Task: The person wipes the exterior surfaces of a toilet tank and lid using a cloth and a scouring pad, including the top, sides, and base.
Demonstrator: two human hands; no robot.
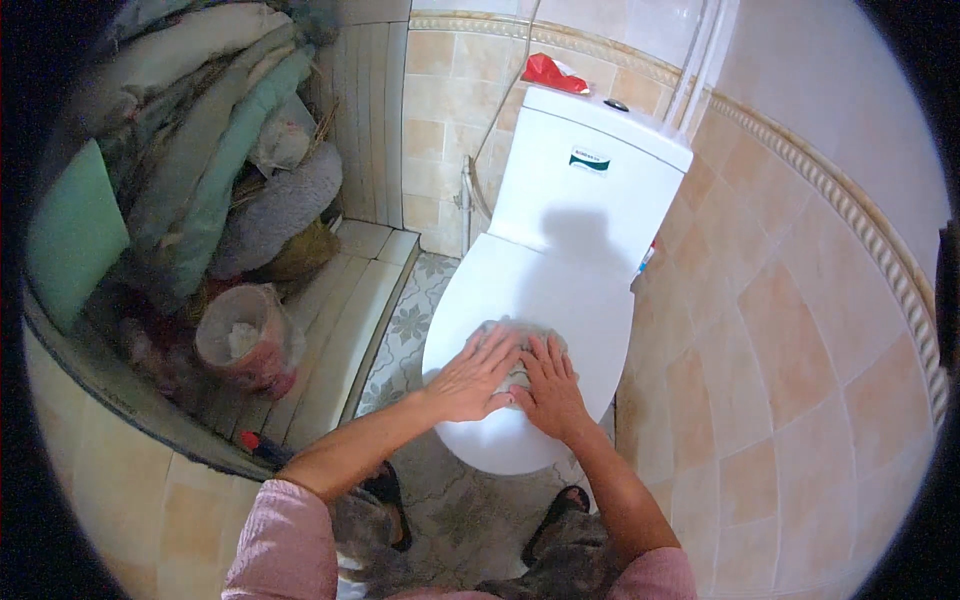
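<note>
A white toilet with its lid down stands before me. On the lid lies a crumpled grey cloth, partly hidden beneath both hands. My left hand rests flat on the cloth's left side, fingers stretched forward and lightly blurred. Beside it, my right hand lies flat on the right side with fingers spread. The two hands nearly touch at the fingertips and thumbs. Neither hand visibly closes around the cloth. My shadow falls across the lid and the lower tank.
The tank carries a flush button and a red packet. Tiled wall stands close on the right. Left of the patterned floor, a raised step borders piled sacks and a plastic-lined bin.
</note>
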